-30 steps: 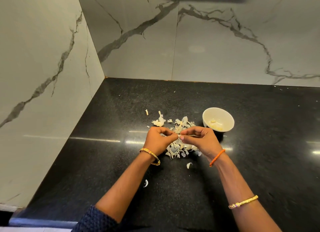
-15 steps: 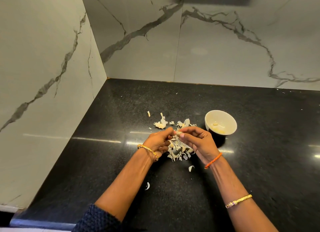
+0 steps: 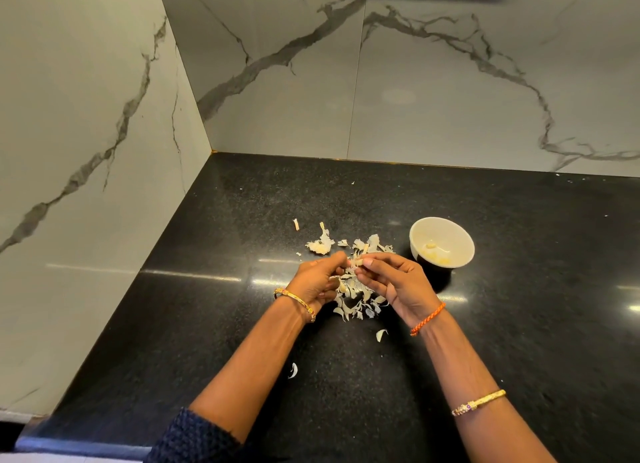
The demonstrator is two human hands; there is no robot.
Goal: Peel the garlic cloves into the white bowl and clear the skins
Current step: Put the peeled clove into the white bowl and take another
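A small garlic clove point(image 3: 357, 263) is pinched between the fingertips of my left hand point(image 3: 317, 281) and my right hand point(image 3: 398, 282), just above a heap of pale garlic skins point(image 3: 356, 298) on the black counter. The white bowl point(image 3: 441, 246) stands to the right of the heap, a little beyond my right hand, with a few peeled cloves point(image 3: 433, 253) inside. My left hand's lower fingers curl under, and what they cover is hidden.
Loose skin bits lie apart from the heap: a large scrap point(image 3: 322, 244) behind it, a small stalk piece point(image 3: 296, 224), and two flakes nearer me point(image 3: 381, 334) point(image 3: 293, 370). Marble walls point(image 3: 104, 116) close the counter's left and back sides. The counter's front edge point(image 3: 79, 445) is at lower left.
Both hands have stayed over the heap, working the clove between the fingertips; my left hand has turned so its fingers curl further under. The bowl has not moved.
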